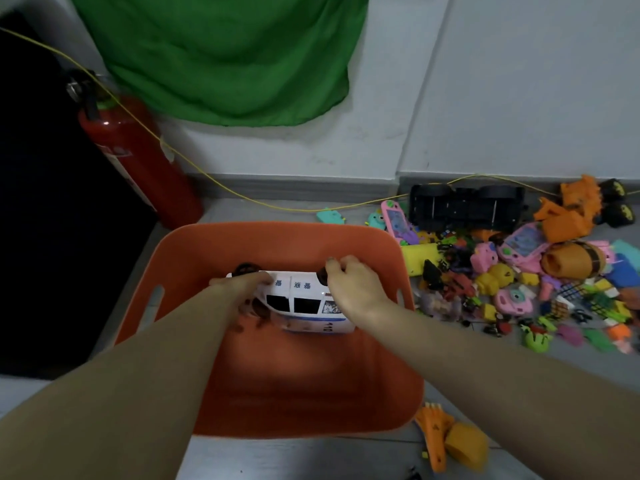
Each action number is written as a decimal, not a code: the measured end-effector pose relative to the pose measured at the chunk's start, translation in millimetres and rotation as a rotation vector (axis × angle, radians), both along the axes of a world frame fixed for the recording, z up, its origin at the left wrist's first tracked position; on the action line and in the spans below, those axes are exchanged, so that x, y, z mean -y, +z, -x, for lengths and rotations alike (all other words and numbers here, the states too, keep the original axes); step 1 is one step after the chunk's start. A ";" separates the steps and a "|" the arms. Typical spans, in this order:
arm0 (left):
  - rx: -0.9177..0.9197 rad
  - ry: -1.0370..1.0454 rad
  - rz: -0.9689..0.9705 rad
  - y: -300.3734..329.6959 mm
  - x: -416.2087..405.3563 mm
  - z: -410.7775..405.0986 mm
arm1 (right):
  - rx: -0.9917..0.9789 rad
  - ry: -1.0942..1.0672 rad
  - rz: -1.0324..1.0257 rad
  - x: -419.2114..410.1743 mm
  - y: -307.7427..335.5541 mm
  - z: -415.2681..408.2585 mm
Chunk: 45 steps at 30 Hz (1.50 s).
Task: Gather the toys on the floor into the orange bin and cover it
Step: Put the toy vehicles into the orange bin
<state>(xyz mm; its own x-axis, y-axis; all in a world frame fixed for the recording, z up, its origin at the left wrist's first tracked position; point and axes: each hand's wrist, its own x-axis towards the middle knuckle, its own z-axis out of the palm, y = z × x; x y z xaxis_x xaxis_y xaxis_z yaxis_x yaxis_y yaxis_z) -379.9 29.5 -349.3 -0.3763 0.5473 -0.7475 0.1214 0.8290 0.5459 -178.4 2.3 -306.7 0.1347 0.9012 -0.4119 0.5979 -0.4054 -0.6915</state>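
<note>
Hands: left hand [242, 282] and right hand [349, 285] are gripping the toy van [304, 303] inside the orange bin [277, 244].
Beside bin: toy pile [519, 271] is lying right; fire extinguisher [138, 157] is standing behind.

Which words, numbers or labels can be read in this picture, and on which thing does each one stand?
"110": on the white toy police car, low on its side, held by the left hand and the right hand over the orange bin.
Blue characters on the car's side near its wheels: too blurred to read.
Label on the red fire extinguisher: too small to read.
Pink toy phone screen: pictures only, no readable text.
</note>
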 end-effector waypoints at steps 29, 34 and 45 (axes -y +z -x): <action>-0.075 -0.921 -0.363 92.3 -53.8 -374.4 | -0.156 -0.549 -0.164 -59.6 23.0 -332.1; 0.099 -0.587 -0.283 76.5 -80.9 -403.2 | -0.417 -0.502 -0.086 -88.3 17.5 -339.1; 0.350 -0.452 -0.204 55.4 -109.8 -401.8 | -0.580 -0.545 0.158 -143.7 -22.0 -325.9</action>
<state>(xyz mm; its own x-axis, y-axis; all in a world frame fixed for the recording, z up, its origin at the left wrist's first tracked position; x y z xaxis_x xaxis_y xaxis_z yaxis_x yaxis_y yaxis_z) 22.0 139.3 -293.9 0.1759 0.7407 -0.6484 0.2222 0.6118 0.7592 147.5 146.0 -328.7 0.2643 0.6958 -0.6679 -0.1475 -0.6552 -0.7409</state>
